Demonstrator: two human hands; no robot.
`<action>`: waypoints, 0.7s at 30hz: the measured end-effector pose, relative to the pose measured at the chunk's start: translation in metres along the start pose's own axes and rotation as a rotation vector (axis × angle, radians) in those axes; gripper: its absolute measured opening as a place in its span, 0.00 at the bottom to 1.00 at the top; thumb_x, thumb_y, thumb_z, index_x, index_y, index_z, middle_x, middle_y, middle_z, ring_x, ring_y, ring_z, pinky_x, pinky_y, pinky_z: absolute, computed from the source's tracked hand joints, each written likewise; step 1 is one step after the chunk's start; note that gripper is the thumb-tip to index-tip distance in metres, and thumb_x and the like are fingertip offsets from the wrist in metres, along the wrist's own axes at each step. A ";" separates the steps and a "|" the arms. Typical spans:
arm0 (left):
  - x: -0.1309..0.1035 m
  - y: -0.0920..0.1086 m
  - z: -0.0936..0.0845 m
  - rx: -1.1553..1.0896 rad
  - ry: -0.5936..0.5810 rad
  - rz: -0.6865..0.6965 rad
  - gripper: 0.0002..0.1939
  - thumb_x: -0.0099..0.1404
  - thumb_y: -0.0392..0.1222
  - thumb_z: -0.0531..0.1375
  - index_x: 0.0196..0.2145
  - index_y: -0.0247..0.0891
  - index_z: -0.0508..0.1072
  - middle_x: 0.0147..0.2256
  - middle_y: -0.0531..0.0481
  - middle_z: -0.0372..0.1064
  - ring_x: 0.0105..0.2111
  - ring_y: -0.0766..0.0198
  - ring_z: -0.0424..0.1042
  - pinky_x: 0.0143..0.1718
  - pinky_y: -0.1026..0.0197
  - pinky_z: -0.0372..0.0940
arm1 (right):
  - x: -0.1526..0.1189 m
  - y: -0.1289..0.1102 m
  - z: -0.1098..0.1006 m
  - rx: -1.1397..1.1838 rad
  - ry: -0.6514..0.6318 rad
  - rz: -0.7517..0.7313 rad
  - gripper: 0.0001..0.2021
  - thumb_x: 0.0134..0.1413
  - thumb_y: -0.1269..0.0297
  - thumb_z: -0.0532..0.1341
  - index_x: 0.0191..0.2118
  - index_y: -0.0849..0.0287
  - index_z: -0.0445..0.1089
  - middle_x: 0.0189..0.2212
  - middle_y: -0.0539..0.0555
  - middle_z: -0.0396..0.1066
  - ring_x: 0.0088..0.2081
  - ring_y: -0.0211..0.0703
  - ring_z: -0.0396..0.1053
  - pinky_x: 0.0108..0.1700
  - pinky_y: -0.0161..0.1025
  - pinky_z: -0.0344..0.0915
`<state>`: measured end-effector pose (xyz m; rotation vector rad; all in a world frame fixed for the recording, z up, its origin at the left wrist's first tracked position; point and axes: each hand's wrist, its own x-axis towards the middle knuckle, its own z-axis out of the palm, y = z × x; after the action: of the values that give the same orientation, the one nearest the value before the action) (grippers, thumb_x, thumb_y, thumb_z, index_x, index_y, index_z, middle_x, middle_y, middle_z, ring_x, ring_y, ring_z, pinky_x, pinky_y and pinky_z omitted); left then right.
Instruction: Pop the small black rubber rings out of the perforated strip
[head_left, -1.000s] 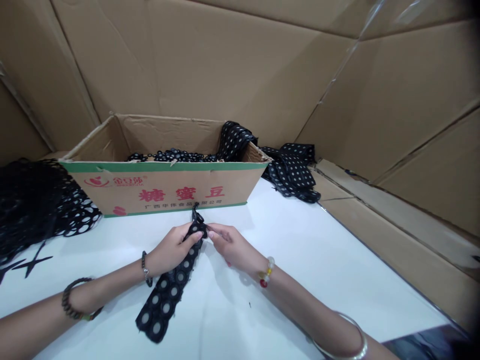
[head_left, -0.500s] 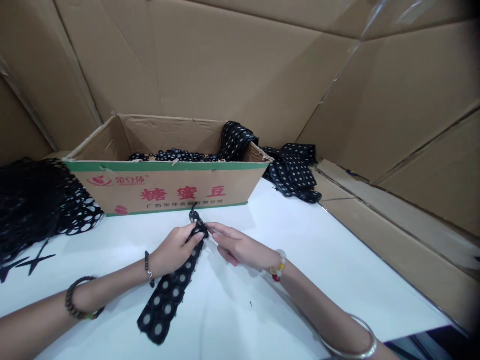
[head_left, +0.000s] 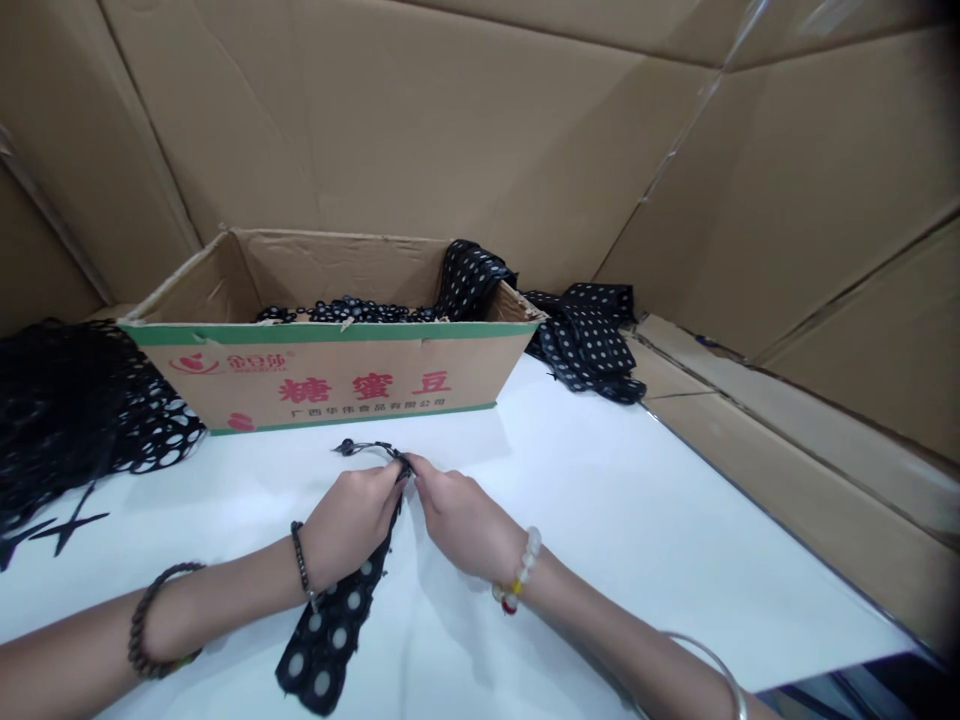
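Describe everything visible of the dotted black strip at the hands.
The black strip looks like fabric, with pale round dots and slightly frayed edges. It slants over the white table, its wide end toward the wearer. The left hand grips its upper part, hiding some of it; the right hand pinches the far end. There a thin dark stringy piece trails leftward; its join is hidden.

From my remote seat I see a brown cardboard wall (head_left: 420, 120) at twelve o'clock, creased and softly shadowed. Shiny clear tape (head_left: 675, 150) runs down a seam towards one. A low cardboard ledge (head_left: 787, 460) lies past three. Pale light washes the white tabletop (head_left: 465, 660) at six.
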<state>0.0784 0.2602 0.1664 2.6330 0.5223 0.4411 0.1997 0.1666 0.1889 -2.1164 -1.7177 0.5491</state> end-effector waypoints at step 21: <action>0.014 -0.008 -0.012 -0.651 -0.044 -0.282 0.14 0.61 0.50 0.49 0.32 0.36 0.66 0.28 0.53 0.64 0.30 0.66 0.62 0.31 0.66 0.58 | 0.016 0.037 -0.028 0.359 0.073 0.013 0.13 0.58 0.62 0.43 0.41 0.62 0.60 0.37 0.54 0.64 0.39 0.38 0.61 0.42 0.35 0.56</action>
<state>0.0840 0.2766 0.1766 1.9108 0.6026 0.3813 0.2478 0.1740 0.1935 -1.8692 -1.4417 0.7146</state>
